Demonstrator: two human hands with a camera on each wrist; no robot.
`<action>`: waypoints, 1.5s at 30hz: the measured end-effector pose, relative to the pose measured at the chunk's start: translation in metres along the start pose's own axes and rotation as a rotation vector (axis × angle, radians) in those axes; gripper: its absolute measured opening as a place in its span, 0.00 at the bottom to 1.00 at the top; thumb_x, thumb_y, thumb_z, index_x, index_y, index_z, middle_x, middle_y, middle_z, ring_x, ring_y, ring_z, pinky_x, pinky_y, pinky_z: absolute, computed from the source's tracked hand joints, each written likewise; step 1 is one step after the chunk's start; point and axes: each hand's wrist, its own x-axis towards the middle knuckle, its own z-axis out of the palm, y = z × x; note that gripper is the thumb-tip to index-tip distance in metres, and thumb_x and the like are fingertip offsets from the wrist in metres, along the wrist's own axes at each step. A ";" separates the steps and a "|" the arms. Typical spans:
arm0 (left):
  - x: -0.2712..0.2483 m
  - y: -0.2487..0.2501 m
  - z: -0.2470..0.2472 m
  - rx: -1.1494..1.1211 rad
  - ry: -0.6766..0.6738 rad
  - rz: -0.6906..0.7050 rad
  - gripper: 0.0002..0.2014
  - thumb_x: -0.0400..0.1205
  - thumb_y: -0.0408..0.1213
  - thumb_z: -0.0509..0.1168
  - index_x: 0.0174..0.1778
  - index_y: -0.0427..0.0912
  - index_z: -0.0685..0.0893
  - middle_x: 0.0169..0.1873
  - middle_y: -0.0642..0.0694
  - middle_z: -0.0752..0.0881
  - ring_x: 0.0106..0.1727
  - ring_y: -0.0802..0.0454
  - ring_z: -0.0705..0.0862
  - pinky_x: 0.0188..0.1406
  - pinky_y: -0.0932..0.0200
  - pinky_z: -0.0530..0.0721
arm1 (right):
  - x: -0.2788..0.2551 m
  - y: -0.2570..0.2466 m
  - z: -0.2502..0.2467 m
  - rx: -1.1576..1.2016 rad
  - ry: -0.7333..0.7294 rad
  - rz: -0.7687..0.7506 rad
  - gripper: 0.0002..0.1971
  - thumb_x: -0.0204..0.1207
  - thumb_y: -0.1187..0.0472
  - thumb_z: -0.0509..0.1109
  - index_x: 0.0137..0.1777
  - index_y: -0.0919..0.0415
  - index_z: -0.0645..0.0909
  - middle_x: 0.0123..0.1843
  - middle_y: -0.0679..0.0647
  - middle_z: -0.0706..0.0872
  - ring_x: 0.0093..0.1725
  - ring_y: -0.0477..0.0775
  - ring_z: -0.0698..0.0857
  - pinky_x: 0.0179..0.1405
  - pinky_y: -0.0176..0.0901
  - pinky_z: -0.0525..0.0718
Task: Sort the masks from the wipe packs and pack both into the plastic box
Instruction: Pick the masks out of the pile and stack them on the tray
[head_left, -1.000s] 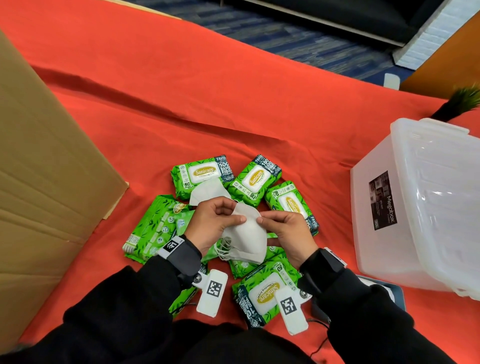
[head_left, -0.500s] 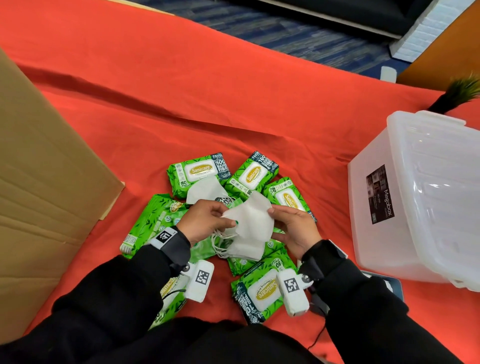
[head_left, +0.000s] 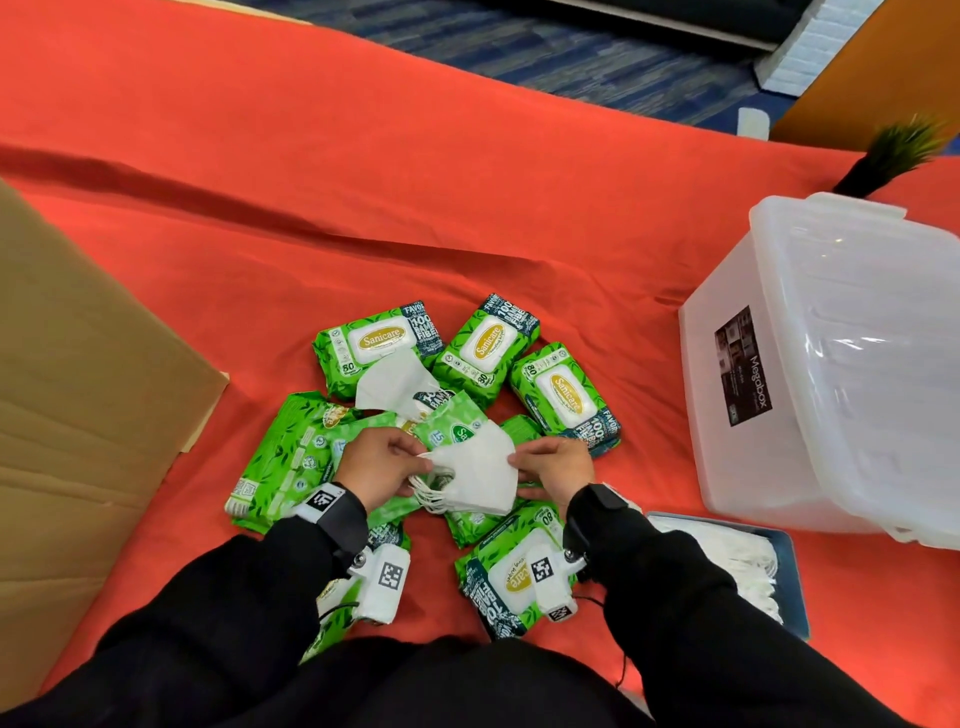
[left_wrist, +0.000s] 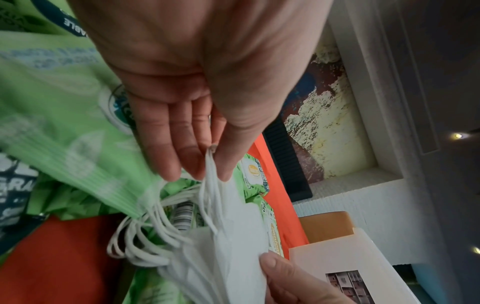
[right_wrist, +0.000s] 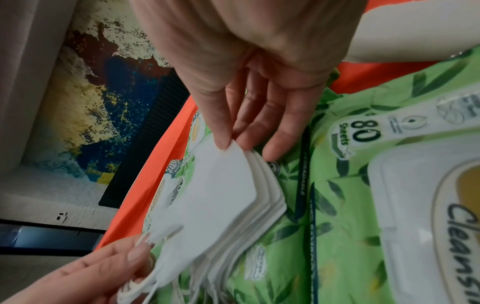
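Observation:
A stack of white masks hangs between both hands above a heap of green wipe packs. My left hand pinches the ear-loop end of the stack between thumb and fingers. My right hand pinches the opposite edge with thumb and forefinger. One loose white mask lies on the packs at the back. The clear plastic box stands to the right, its lid tilted on top.
A large cardboard sheet covers the left side of the red cloth. A blue tray holding more white masks sits below the box. A dark plant pokes out behind the box.
The top mask that was raised above the stack has been laid down onto it. Both hands now hold the stack by its two ends.

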 end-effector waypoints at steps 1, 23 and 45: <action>0.000 0.001 0.000 0.016 -0.002 0.006 0.09 0.72 0.28 0.82 0.42 0.38 0.90 0.35 0.38 0.87 0.28 0.48 0.86 0.32 0.51 0.91 | 0.001 0.000 0.000 -0.010 0.005 -0.004 0.06 0.71 0.70 0.82 0.43 0.63 0.89 0.43 0.64 0.94 0.38 0.57 0.91 0.38 0.53 0.92; 0.010 0.020 0.038 0.660 -0.195 0.342 0.33 0.76 0.54 0.76 0.76 0.47 0.78 0.68 0.44 0.81 0.69 0.45 0.79 0.66 0.52 0.77 | -0.017 -0.005 0.011 -0.121 -0.098 -0.226 0.20 0.72 0.69 0.81 0.62 0.58 0.82 0.41 0.57 0.86 0.40 0.56 0.86 0.37 0.44 0.81; -0.006 0.024 0.048 0.956 0.185 0.817 0.13 0.85 0.45 0.59 0.64 0.47 0.75 0.52 0.48 0.84 0.53 0.43 0.82 0.61 0.43 0.77 | -0.015 0.000 0.027 -0.301 0.019 -0.545 0.18 0.76 0.70 0.70 0.60 0.48 0.79 0.48 0.44 0.87 0.46 0.45 0.85 0.47 0.44 0.84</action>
